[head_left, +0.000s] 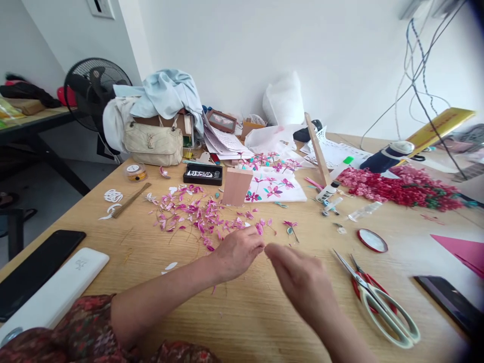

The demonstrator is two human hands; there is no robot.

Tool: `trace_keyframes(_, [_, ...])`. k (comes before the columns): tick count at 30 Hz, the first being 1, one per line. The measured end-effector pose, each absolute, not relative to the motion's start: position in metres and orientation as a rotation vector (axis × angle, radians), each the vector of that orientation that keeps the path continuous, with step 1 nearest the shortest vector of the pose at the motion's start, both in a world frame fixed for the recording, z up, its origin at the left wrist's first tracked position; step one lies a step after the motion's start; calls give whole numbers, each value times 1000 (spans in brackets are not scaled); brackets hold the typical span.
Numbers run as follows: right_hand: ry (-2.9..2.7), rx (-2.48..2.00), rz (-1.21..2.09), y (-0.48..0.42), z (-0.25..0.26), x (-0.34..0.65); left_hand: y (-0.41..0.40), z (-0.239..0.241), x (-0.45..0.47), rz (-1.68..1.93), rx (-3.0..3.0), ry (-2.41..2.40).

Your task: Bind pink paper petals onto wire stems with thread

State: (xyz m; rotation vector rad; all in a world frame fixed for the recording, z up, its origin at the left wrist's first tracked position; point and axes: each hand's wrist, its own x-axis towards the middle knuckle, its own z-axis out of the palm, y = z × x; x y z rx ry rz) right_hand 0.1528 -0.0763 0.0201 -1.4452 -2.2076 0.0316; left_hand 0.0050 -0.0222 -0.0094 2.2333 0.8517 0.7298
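Note:
My left hand (239, 253) is closed in a pinch over the middle of the wooden table. Opposite it, my right hand (304, 282) also has its fingers pressed together, slightly blurred. The fingertips of both hands almost meet, and whatever lies between them is too small or hidden to name. Just beyond my left knuckles show pink petals (259, 228); whether they are held or lying behind is unclear. A loose pile of pink and magenta petals on thin stems (200, 214) spreads past my left hand. Right of it lies a small dark pink flower (290, 225).
A wooden block (237, 187) stands behind the petals, before a flower-covered white sheet (282, 186). At right lie scissors (385, 307), a round lid (372, 240), a phone (446, 302) and red flower bunches (401, 186). A white power bank (64, 287) and black phone (38, 267) are left.

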Motion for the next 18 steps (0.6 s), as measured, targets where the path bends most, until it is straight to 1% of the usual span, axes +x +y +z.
trace_keyframes(3, [-2060,-1480,325,-42,22,169,-25,-2,2,780,2148,685])
trace_keyframes(5, [-1949,-1429,512,-30,6,172,-24,1,-2,896,1993,720])
trace_keyframes(7, [-1911,-1441,589,-34,-14,167,-21,1,-4,998,1857,840])
trace_keyframes(9, [-1971,-1498,549,-52,-29,156,-17,-2,-3,1044,1804,963])
trace_keyframes(11, [-2098,-1508,395,-74,-29,145,-15,-8,0,1023,1850,1044])
trace_keyframes(13, [-2190,-1495,202,-87,-15,140,-15,-12,5,937,1989,1041])
trace_keyframes(15, [-2219,-1473,82,-84,5,144,-17,-13,8,827,2141,954])
trace_keyframes(17, [-2168,-1468,128,-67,21,154,-21,-10,8,772,2202,821])
trace_keyframes(18, [-2104,-1487,211,-56,25,160,-22,-8,7,776,2183,761])
